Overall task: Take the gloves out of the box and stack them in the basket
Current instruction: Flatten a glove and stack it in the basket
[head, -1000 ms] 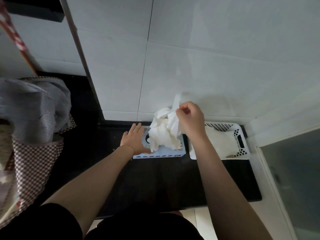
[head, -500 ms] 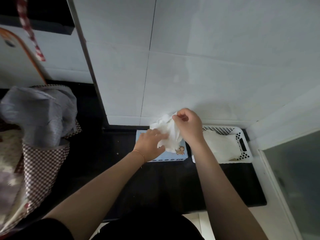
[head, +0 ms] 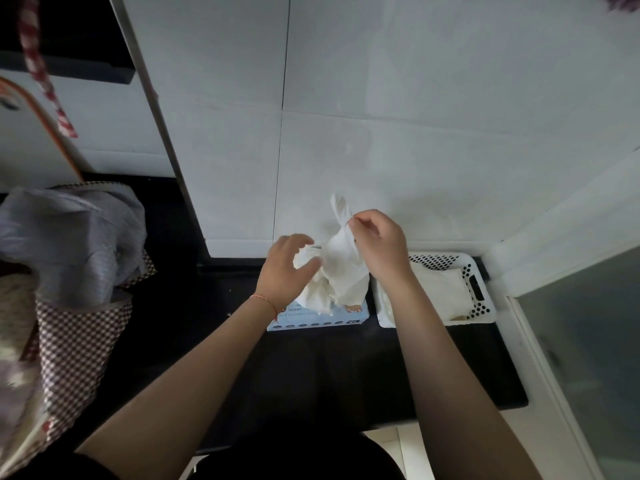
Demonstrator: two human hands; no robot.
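Raised since before, both hands (head: 379, 244) pinch crumpled white gloves (head: 341, 271)

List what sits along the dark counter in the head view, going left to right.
Checkered bag stuffed with grey plastic → left hand → bunch of white gloves above the blue glove box → right hand → white perforated basket already holding flat gloves.

Both hands, left hand (head: 285, 268) and right hand (head: 379, 242), grip white gloves (head: 341, 271) above box (head: 318, 315) (basket (head: 479, 289) beside, on black table (head: 346, 368)).
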